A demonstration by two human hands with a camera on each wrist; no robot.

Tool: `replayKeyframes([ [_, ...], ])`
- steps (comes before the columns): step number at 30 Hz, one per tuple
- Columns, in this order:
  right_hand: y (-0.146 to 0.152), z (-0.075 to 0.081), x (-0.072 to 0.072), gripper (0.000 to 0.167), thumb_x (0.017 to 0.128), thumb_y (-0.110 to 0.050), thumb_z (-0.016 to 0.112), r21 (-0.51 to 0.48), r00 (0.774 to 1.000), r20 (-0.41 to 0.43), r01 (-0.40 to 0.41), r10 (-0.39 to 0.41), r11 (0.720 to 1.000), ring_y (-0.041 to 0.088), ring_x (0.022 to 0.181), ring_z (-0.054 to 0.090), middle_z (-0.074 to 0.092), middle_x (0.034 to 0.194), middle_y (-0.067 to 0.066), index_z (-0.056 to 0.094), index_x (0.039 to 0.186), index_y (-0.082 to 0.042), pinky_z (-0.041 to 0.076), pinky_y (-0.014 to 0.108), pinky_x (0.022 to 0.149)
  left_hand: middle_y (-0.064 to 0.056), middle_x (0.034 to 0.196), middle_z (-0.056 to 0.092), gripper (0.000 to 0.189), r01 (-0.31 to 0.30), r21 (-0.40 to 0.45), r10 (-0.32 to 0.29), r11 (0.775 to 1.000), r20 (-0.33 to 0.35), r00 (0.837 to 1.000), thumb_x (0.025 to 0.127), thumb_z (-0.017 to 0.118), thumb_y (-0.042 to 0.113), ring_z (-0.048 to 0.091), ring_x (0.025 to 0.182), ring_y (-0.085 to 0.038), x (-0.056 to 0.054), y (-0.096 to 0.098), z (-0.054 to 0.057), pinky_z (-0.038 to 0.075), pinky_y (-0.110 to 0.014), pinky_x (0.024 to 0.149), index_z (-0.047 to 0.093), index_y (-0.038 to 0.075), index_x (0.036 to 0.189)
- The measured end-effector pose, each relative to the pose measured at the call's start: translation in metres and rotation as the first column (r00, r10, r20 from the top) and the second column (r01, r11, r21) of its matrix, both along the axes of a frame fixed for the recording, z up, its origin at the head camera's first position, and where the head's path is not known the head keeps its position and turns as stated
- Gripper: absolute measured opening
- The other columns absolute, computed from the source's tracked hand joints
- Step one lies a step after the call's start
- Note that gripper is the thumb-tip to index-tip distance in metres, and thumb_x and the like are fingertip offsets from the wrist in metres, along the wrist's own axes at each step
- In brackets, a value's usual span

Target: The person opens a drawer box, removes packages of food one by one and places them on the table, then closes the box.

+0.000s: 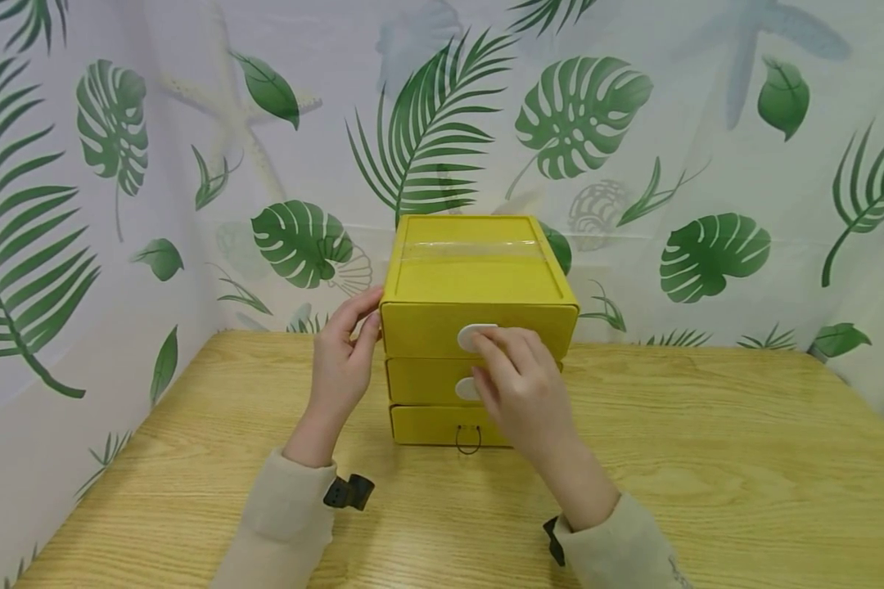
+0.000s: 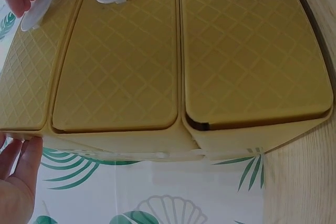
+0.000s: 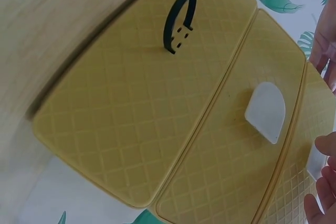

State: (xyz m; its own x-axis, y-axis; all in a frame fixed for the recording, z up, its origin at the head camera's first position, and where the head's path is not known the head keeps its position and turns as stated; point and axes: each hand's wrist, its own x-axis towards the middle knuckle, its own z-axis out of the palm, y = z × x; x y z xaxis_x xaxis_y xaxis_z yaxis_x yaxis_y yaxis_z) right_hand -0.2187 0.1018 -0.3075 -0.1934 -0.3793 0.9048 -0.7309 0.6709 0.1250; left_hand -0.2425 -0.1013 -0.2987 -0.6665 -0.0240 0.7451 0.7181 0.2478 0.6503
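Right hand (image 1: 523, 384), head view: thumb and fingers pinch the top white handle (image 1: 470, 338), set on the front of the upper drawer of a yellow drawer unit (image 1: 479, 278). Unit stands upright on a wood-grain table (image 1: 707, 458), three drawers stacked, near a leaf-printed backdrop (image 1: 442, 123). Left hand (image 1: 345, 360) touches the unit's left side near the top, thumb apart from the forefinger, holding nothing. Clear tape (image 1: 475, 249) crosses the unit's top panel. Second white handle (image 1: 466, 388) sits on the middle drawer, just below the right hand's fingers. Pale sleeves (image 1: 287, 507) cover both forearms; a black device (image 1: 349, 492) shows at the left cuff. Left wrist view: drawer fronts appear turned sideways, with a raised diamond pattern; left fingertips rest against the side wall beside the upper drawer. Right fingertips show at the top handle. Right wrist view: bottom drawer front bears a black loop (image 3: 169, 27) with small dark holes beside it. Right thumb and fingers are at the top handle, partly cut off by the frame edge.
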Motion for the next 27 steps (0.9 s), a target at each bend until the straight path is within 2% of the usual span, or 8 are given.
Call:
replayKeyframes([
  [11,-0.001,0.001,-0.006,0.026,0.07,0.005,0.065,-0.022,1.0,-0.007,0.001,-0.001,1.0,0.034,0.087,0.05,0.055,0.095,0.019,0.062,0.096,0.006,0.046,0.04,0.077,-0.016,0.114,0.055,0.027,0.001,0.003,-0.001,1.0,-0.012,1.0,0.088,0.048,-0.002,0.054,0.101,-0.022,0.0,0.0,-0.001,0.052,-0.036,0.071,0.055,-0.006,0.115],
  [22,-0.003,0.004,-0.01,0.029,0.07,0.005,0.067,0.061,0.991,-0.09,0.101,-0.096,0.993,0.033,0.087,0.052,0.057,0.095,0.018,0.063,0.098,0.006,0.047,0.039,0.077,-0.017,0.114,0.055,0.027,-0.003,-0.001,0.003,1.0,-0.024,1.0,0.088,0.048,-0.003,0.054,0.1,-0.023,0.0,0.0,0.0,0.052,-0.039,0.069,0.055,-0.006,0.115],
  [27,-0.002,0.002,-0.013,0.028,0.072,0.007,0.063,0.048,0.988,-0.129,0.089,-0.082,0.995,0.034,0.087,0.051,0.057,0.096,0.019,0.062,0.1,0.006,0.046,0.041,0.075,-0.016,0.114,0.055,0.028,-0.011,-0.005,0.011,1.0,-0.014,1.0,0.088,0.048,-0.003,0.054,0.1,-0.022,0.0,0.0,0.001,0.052,-0.032,0.07,0.055,-0.006,0.115],
])
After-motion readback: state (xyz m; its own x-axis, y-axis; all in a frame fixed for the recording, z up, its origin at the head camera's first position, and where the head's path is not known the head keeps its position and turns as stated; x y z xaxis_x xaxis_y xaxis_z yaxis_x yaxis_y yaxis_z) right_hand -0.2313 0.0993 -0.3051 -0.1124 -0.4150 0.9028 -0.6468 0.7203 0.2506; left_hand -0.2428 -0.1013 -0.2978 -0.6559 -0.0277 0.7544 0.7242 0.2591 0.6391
